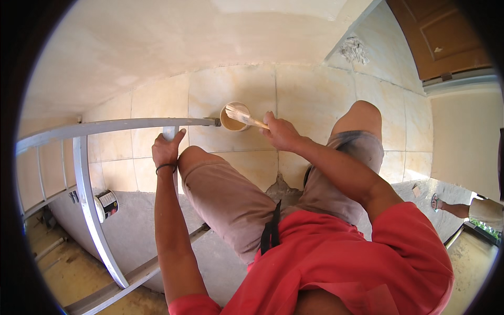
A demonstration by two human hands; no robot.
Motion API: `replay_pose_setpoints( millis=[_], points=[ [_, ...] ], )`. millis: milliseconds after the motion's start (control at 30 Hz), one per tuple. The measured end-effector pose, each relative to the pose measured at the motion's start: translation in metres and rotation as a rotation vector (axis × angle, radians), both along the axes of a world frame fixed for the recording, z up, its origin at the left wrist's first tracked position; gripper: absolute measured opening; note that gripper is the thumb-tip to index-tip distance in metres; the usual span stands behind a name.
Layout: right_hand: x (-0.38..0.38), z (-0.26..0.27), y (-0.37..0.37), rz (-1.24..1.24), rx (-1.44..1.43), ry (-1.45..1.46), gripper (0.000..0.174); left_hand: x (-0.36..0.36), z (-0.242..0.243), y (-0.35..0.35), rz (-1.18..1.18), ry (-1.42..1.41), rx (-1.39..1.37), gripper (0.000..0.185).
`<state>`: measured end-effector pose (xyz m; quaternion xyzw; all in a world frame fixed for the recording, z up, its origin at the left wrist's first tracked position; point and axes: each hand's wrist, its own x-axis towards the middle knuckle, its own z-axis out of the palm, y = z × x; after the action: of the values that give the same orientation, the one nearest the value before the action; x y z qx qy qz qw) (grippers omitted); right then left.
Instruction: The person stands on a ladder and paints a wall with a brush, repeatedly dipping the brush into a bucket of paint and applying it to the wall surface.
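My right hand [280, 131] is closed around the handle of a paintbrush [245, 117]. The brush's pale bristles are over the open mouth of a small round container [235, 125] on the tiled floor. Beside that container ends a long rail of a metal ladder [145, 123], with a dark cap at its tip. My left hand [165, 149] grips one of the ladder's rungs just below this rail, its thumb raised along the metal. A dark band circles my left wrist.
A paint bucket [106, 205] lies on the grey concrete at the left. The beige wall [189, 35] rises ahead. A crumpled rag [353, 50] lies near the brown wooden door [453, 39]. Another person's sandalled foot [436, 202] is at the right.
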<state>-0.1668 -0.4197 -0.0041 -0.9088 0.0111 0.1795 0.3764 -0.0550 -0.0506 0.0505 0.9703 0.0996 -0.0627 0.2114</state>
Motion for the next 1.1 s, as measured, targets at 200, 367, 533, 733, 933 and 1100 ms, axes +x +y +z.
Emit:
replay_pose_setpoints(
  millis=[200, 367, 533, 733, 933, 1100],
  points=[
    [0.002, -0.003, 0.003, -0.071, -0.008, -0.194, 0.048, -0.005, 0.004, 0.001, -0.004, 0.002, 0.006, 0.080],
    [-0.001, -0.021, 0.002, -0.118, 0.001, -0.245, 0.044, -0.007, 0.000, 0.001, -0.006, -0.043, -0.030, 0.079],
    [-0.006, -0.024, -0.007, -0.187, 0.066, -0.192, 0.042, -0.008, -0.009, -0.010, -0.026, -0.063, -0.059, 0.077],
    [0.047, 0.062, -0.039, -0.461, 0.342, -0.569, 0.034, -0.009, 0.006, 0.004, 0.007, -0.067, -0.024, 0.080],
    [0.098, 0.240, -0.123, -0.657, 0.633, -0.885, 0.023, -0.011, -0.001, 0.007, -0.005, -0.086, -0.019, 0.082],
    [0.124, 0.333, -0.188, -0.742, 0.509, -1.241, 0.024, -0.010, -0.004, 0.002, -0.008, -0.097, -0.024, 0.082]
  ],
)
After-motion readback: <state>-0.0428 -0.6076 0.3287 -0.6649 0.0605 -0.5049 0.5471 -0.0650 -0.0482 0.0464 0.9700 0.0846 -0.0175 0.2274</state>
